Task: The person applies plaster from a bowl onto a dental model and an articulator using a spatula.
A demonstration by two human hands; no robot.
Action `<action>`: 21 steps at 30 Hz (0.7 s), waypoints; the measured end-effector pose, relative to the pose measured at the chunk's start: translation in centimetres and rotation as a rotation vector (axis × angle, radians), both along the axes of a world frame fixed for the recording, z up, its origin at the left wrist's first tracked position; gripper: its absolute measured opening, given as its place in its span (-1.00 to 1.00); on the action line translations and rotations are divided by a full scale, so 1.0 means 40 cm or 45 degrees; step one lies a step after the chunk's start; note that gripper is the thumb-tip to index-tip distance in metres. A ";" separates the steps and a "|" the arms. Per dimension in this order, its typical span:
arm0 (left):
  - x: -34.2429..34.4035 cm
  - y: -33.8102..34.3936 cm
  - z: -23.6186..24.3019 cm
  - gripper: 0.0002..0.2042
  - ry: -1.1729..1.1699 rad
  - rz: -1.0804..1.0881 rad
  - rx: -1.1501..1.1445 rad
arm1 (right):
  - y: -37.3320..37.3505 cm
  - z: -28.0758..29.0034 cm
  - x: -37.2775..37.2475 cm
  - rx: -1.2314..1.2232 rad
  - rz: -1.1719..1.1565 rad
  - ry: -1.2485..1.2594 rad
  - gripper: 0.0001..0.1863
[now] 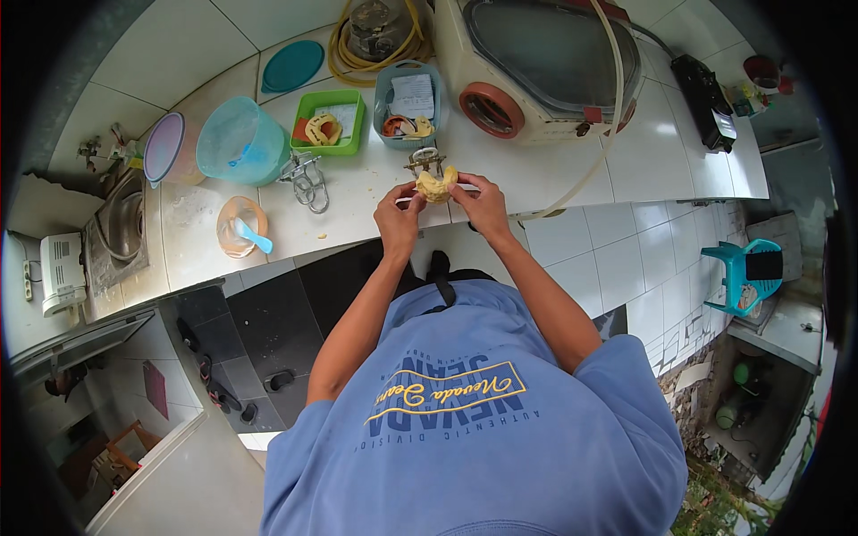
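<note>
Between my two hands is a pale yellow plaster dental cast point(435, 187), held at the counter's front edge. My left hand point(398, 217) pinches its left side with closed fingers, and my right hand point(483, 207) grips the right side the same way. Just behind the cast is a brass-coloured dental articulator point(424, 161), partly hidden by it. A second, silver articulator point(307, 183) lies on the counter to the left. Farther back, a green tray point(354, 143) holds another yellow cast point(323, 129). Beside it, a blue-grey basket point(380, 96) contains papers and cast pieces.
A peach mixing bowl point(229, 214) with a light-blue spatula point(254, 237) sits at left, near a turquoise tub point(234, 134). A bulky cabinet with a window point(554, 49) and a red-rimmed port point(492, 111) occupies the back right. A pale hose point(617, 98) crosses the counter.
</note>
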State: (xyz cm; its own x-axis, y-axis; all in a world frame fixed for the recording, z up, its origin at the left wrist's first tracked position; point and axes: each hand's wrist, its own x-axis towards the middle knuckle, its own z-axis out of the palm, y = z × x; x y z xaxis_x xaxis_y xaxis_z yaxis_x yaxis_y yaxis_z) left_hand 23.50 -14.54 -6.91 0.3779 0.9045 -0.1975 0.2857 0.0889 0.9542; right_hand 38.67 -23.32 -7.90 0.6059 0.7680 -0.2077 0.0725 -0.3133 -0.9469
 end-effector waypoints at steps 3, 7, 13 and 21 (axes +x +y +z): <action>0.004 -0.009 0.003 -0.76 0.012 0.029 -0.024 | -0.004 0.006 -0.003 -0.014 0.008 -0.027 -0.52; 0.003 -0.012 -0.005 -0.76 0.031 0.049 -0.005 | -0.002 0.011 -0.007 0.014 0.016 -0.057 -0.53; 0.004 -0.009 -0.035 -0.75 -0.034 0.090 -0.014 | 0.006 0.025 -0.012 0.015 0.034 -0.101 -0.55; -0.001 -0.013 -0.057 -0.76 -0.087 0.143 0.008 | 0.010 0.020 -0.015 0.074 0.089 -0.092 -0.56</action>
